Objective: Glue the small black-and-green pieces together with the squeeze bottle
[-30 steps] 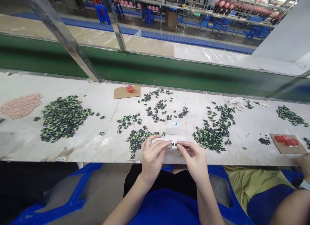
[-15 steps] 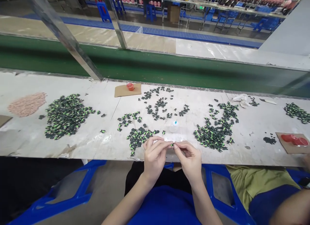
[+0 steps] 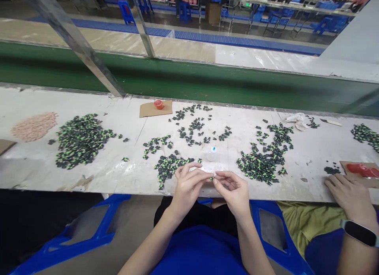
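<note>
My left hand (image 3: 191,184) and my right hand (image 3: 234,192) meet above the table's near edge. Between their fingertips they pinch one small black-and-green piece (image 3: 211,179). A pile of black-and-green pieces (image 3: 168,167) lies just beyond my left hand, and a larger pile (image 3: 260,160) is to the right of my right hand. Beyond my fingers stands a small whitish bottle with a blue tip (image 3: 212,153). Small black pieces (image 3: 195,125) are scattered farther back.
A co-worker's hand (image 3: 349,194) with a watch rests at the table's right. Red containers sit on cardboard (image 3: 358,180) there; a red cup (image 3: 158,104) stands at the back. Pink pieces (image 3: 34,127) and a dark pile (image 3: 81,140) lie left. A metal post (image 3: 89,57) rises behind.
A co-worker's hand has come in over the black pieces at the right. My hands still hold the small piece together, with my right hand shifted slightly right.
</note>
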The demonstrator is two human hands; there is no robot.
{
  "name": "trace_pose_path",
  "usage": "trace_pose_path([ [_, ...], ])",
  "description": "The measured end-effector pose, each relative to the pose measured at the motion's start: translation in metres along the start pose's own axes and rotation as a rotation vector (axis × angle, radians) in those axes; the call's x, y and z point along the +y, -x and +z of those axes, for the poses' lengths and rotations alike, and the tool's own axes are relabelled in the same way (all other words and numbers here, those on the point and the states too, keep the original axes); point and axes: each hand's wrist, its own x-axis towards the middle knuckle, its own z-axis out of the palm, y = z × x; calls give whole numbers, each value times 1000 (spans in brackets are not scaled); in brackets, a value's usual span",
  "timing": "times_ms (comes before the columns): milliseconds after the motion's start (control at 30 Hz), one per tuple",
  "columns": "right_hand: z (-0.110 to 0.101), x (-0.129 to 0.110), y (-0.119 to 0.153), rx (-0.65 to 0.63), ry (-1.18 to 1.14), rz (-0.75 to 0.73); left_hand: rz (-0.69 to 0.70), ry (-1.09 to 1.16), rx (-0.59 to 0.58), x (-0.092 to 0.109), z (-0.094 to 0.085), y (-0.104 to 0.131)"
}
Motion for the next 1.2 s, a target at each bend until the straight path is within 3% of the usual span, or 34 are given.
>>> trace_pose_path([
  [633,-3,15,-1,-66,-11,13,163,-102,28,3,5,2],
  [833,-25,13,-2,-166,156,-86,146,82,-151,-1,7,5],
  [933,-47,8,-9,9,332,-188,92,80,-173,-9,-7,0],
  [1033,-69,1,-19,320,546,-299,43,-82,-2,-30,-29,-10],
  [1100,-77,-1,-26,462,705,-374,-27,-233,137,-49,-42,-19],
  [1200,-70,0,-36,455,870,-474,-76,-392,146,-78,-49,-32],
])
